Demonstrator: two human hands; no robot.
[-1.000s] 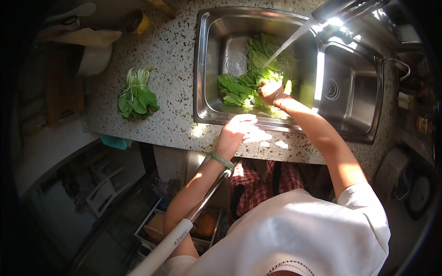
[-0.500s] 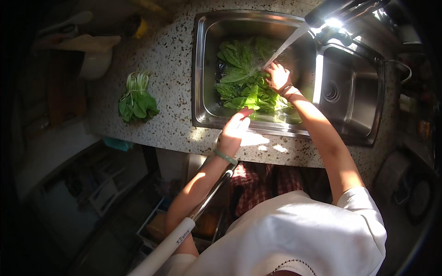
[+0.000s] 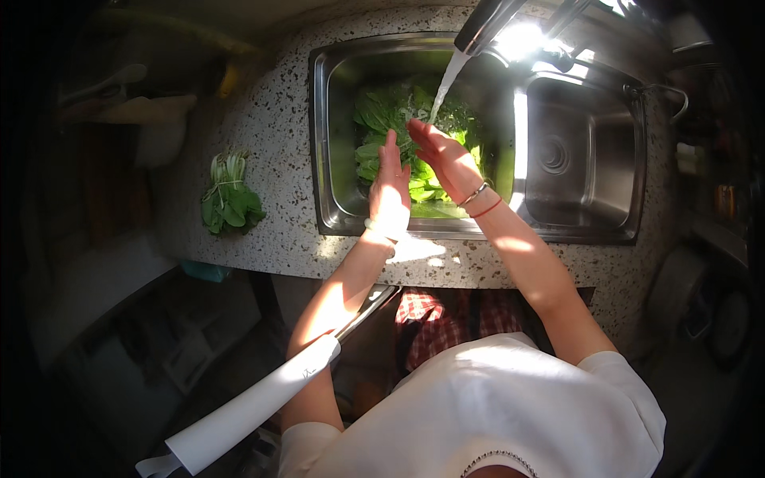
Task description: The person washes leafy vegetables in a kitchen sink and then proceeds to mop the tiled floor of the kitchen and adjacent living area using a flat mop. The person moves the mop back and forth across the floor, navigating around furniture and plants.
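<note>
2 bare hands over a sink's left basin (image 3: 322,151), w/ loose leafy greens (image 3: 424,185) lying wet in it. L hand (image 3: 390,185): flat, fingers straight & held close together, pointing far. R hand (image 3: 448,162): same shape, slanting far & left. A small gap shows btwn the 2 hands; neither grips anything. Can't tell if either touches the leaves. Faucet (image 3: 488,28) at the far side runs a water stream (image 3: 448,88) down next to the R fingertips. Right basin (image 3: 586,199) has a round drain. Left of the sink, 1 tied bundle of greens (image 3: 229,199) rests on the speckled counter (image 3: 275,175), stems far, leaves near.
</note>
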